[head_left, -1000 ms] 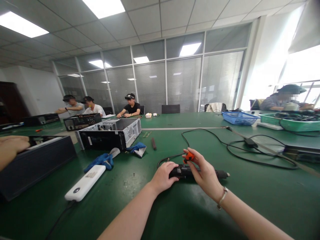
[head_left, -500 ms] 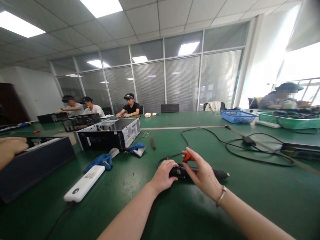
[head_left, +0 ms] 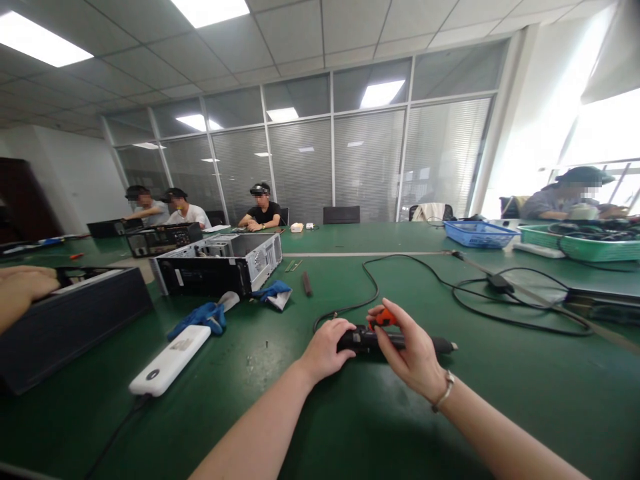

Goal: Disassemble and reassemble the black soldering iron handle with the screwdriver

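Observation:
My left hand is wrapped round the rear end of a black corded electric screwdriver, which lies along the green table with its pale tip to the right. Between the thumb and fingers of my right hand is a small orange-and-black piece. It sits just above the screwdriver's body, and my fingers cover part of it, so its kind is unclear. The screwdriver's cord loops away behind my left hand.
Left stand an open computer case and a dark case with another person's hand on it. Nearby are blue gloves, a white power bank-like box and a brown bar. Blue and green baskets stand right.
My right hand has shifted slightly right with the orange-and-black piece, which now lies more level and shows more of its length. My left hand stays on the electric screwdriver.

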`<state>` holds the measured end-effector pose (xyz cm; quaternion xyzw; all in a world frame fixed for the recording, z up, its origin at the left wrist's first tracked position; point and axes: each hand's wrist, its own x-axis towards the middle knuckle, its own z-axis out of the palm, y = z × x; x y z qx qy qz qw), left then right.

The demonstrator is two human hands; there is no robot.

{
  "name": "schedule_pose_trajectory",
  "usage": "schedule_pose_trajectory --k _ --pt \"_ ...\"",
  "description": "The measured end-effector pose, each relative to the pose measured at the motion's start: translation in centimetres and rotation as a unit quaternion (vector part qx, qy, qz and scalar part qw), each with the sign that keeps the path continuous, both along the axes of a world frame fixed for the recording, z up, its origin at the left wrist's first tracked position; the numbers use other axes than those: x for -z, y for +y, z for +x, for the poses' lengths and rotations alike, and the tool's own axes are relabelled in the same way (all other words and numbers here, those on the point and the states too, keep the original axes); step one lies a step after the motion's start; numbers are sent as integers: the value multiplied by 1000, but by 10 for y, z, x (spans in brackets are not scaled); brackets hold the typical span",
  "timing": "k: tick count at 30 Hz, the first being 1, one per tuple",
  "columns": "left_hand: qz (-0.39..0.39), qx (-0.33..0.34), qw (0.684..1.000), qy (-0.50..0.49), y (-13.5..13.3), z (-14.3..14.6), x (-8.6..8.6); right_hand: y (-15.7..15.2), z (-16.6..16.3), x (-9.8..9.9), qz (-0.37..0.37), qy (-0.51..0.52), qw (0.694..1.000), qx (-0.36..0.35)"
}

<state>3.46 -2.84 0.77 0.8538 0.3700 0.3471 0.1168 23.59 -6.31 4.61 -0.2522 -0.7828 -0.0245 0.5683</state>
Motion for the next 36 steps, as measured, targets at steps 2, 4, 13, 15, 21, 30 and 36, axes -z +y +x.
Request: schedule_pose_trajectory --k 2,4,13,15,21,30,36 --pt "-5 0 1000 0 1 -1 1 1 1 1 -6 8 1000 4" --pt "-7 0 1000 0 1 -1 2 1 1 1 -21 11 1000 11" --pt "-24 4 1000 4 3 -2 3 2 0 3 -18 -30 999 15" --pt "-26 4 1000 4 3 -2 3 2 -1 4 -17 -39 999 11" --pt "-26 8 1000 2 2 -2 2 2 0 4 -24 -55 998 -8" --pt "-20 6 1000 -2 2 -3 3 2 -4 -1 -2 -70 998 8" --pt "-19 7 1000 -1 2 -3 4 -1 -7 -3 -39 -84 996 -21"
